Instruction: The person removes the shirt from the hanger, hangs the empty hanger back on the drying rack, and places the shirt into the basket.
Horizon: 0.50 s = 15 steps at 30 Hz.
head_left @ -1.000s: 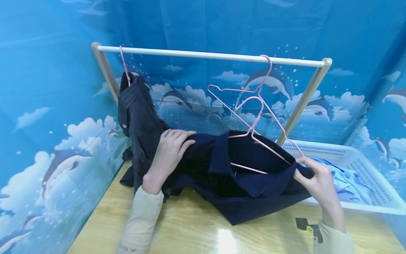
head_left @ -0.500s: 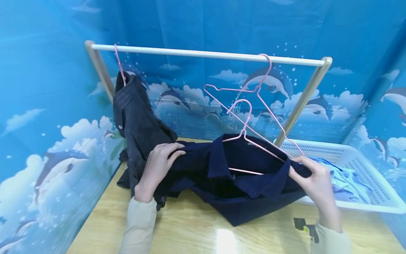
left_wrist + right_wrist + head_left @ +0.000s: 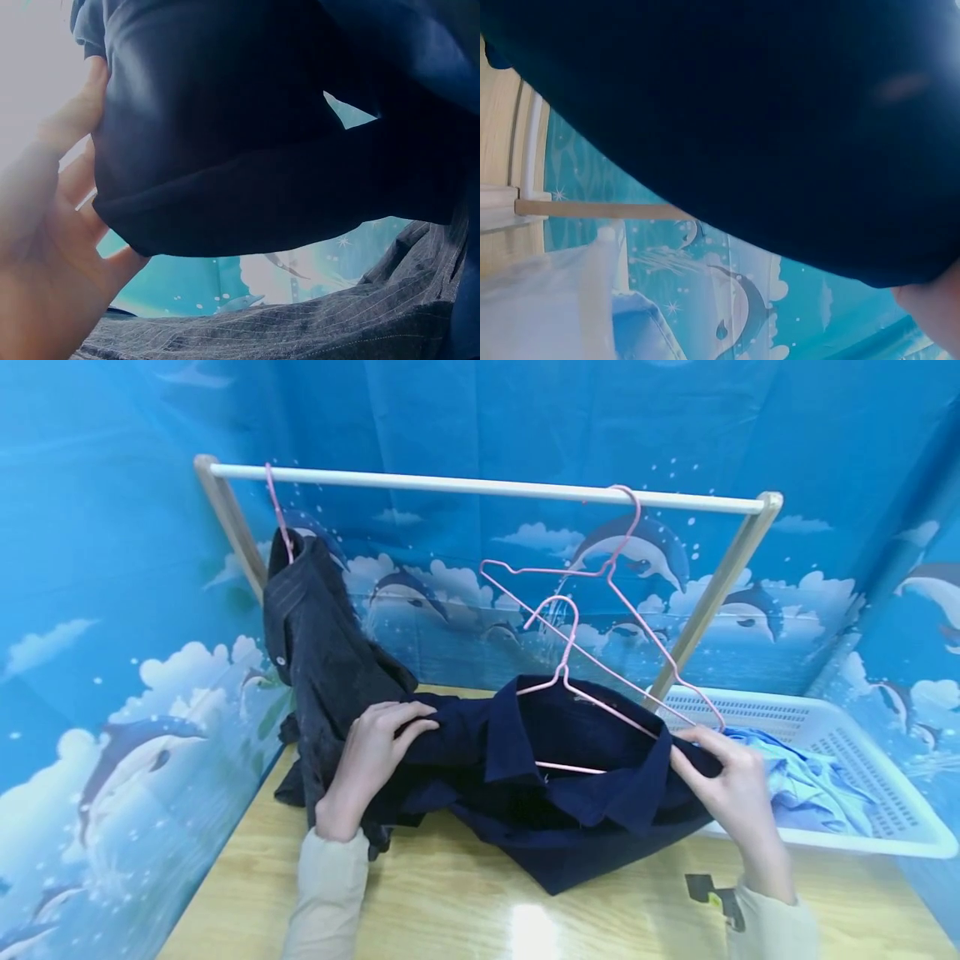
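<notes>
A navy collared shirt [image 3: 465,731] is held over the table, with a pink hanger [image 3: 567,652] inside its open collar and the hook standing up out of the neck. My left hand [image 3: 372,752] grips the shirt's shoulder at the left. In the left wrist view, thumb and fingers of the left hand [image 3: 67,232] lie on either side of the navy cloth. My right hand [image 3: 731,777] pinches the other shoulder beside the collar. The right wrist view shows mostly dark cloth [image 3: 742,135], with a bit of the right hand [image 3: 934,307] at its edge; most fingertips are hidden.
A white rail [image 3: 450,485] on wooden legs stands behind. A black shirt [image 3: 322,643] hangs at its left end, close to my left hand. A bare pink hanger [image 3: 652,631] hangs at the right. A white basket [image 3: 911,810] holds blue clothing [image 3: 817,785].
The navy shirt, its hanger and my right hand have shifted left. The hanger's hook has swung left, away from the bare hanger. My left hand has moved left and slightly lower, still gripping the shirt.
</notes>
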Each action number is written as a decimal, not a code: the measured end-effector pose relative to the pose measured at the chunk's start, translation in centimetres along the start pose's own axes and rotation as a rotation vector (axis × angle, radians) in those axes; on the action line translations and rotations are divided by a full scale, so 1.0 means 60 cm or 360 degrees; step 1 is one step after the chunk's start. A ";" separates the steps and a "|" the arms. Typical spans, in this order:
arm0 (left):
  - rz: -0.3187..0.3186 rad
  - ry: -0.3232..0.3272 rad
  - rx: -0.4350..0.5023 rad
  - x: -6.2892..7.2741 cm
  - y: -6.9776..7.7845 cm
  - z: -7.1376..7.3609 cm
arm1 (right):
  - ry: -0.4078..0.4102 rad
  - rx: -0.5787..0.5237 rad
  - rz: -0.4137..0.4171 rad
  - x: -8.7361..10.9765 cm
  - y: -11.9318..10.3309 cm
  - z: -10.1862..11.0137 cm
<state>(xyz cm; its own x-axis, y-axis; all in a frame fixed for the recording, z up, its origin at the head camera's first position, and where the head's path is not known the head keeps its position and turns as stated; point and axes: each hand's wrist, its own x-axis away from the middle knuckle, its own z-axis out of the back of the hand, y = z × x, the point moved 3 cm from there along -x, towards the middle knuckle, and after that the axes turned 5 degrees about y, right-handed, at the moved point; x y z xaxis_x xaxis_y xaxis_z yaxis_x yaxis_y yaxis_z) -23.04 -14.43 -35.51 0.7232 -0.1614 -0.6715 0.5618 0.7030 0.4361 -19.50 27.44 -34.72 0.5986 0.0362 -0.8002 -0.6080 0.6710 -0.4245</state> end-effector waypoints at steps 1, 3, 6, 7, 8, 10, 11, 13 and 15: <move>0.0000 -0.0009 0.0009 0.001 0.001 -0.001 | -0.0002 -0.0004 -0.0002 0.001 0.000 -0.001; 0.0002 -0.0033 0.0024 0.002 0.003 -0.002 | -0.0004 -0.0006 -0.0013 0.002 -0.001 -0.004; -0.0003 -0.0091 0.0056 0.003 0.006 -0.005 | -0.0015 -0.0018 -0.0039 0.004 -0.002 -0.006; -0.0008 -0.0112 0.0065 0.003 0.007 -0.007 | -0.0020 -0.0022 -0.0047 0.005 -0.002 -0.007; -0.0013 -0.0130 0.0075 0.003 0.008 -0.008 | -0.0023 -0.0025 -0.0054 0.005 -0.003 -0.008; -0.0028 -0.0155 0.0091 0.002 0.011 -0.011 | -0.0027 -0.0048 -0.0055 0.005 -0.004 -0.009; -0.0039 -0.0156 0.0099 0.001 0.013 -0.012 | -0.0024 -0.0059 -0.0051 0.005 -0.004 -0.010; -0.0058 -0.0140 0.0118 0.000 0.017 -0.012 | -0.0009 -0.0086 -0.0036 0.005 -0.005 -0.012; -0.0069 -0.0108 0.0136 -0.001 0.019 -0.011 | 0.0009 -0.0118 -0.0020 0.004 -0.006 -0.014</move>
<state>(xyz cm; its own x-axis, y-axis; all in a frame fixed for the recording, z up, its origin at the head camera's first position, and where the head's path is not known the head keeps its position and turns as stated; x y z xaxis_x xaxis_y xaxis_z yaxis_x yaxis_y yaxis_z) -22.70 -13.14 -35.35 0.7212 -0.2390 -0.6502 0.6234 0.6331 0.4588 -19.60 26.59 -35.10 0.6036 0.0241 -0.7969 -0.6377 0.6145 -0.4645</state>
